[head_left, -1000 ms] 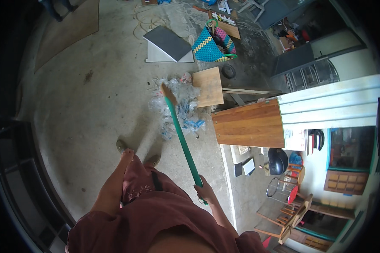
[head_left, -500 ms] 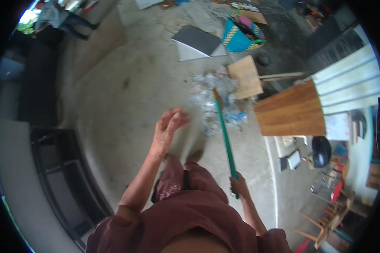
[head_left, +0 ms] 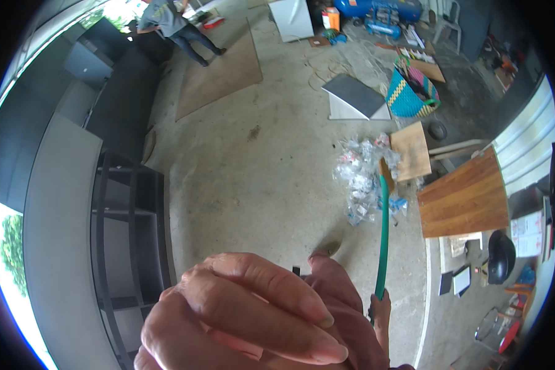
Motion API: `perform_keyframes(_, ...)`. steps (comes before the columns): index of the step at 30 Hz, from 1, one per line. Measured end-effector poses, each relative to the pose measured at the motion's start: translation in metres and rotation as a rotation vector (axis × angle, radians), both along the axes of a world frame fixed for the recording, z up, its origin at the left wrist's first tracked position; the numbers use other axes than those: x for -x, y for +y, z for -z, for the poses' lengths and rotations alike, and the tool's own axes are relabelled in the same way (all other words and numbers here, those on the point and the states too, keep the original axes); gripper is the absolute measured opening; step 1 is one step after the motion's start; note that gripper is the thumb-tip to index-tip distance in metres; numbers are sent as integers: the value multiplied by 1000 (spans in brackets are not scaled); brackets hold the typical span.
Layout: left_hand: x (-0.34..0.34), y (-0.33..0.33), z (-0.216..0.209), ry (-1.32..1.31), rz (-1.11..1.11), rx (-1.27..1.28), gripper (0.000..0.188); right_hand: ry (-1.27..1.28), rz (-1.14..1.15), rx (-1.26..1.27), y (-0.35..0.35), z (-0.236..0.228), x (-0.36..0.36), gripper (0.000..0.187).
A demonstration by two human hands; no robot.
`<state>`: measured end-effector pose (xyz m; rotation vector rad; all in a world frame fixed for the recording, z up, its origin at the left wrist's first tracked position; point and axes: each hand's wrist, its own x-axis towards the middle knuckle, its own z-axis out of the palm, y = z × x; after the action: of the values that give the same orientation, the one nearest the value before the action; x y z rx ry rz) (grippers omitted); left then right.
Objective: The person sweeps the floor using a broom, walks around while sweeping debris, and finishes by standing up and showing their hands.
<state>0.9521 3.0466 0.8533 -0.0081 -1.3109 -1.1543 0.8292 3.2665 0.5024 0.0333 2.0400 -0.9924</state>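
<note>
My left hand [head_left: 246,308] is raised close to the view, large in the lower middle, with its fingers loosely bent and apart. Nothing shows between them; the palm is hidden. Down by my right leg, my right hand [head_left: 381,310] is wrapped round the green handle of a broom [head_left: 384,240]. The narrow brown head of the broom points away from me and touches or overlaps a heap of crumpled clear plastic [head_left: 364,176] on the concrete floor, with bits of blue in it.
A plywood piece [head_left: 411,151] and a brown wooden board [head_left: 465,194] lie right of the heap. Beyond are dark and white panels [head_left: 354,95] and a turquoise woven basket [head_left: 407,92]. A dark shelf unit [head_left: 129,228] lines the left. Another person [head_left: 179,31] stands far left.
My left hand has come up from over the floor toward the view. The view has shifted, bringing more of the room's far end into sight. My right hand still holds the broom.
</note>
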Motion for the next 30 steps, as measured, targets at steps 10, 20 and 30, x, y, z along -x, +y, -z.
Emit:
perform_keyframes(10, -62, 82, -16, -217, -39, 416, 14, -107, -73, 57, 81, -52, -38, 15)
perform_keyframes(20, -29, 111, 59, -880, 75, 395, 21, 8, -296, 71, 128, -19, 15, 25)
perform_keyframes(30, -18, 164, 451, -1831, 79, -326, 38, 151, -548, -43, 132, -8, 152, 26)
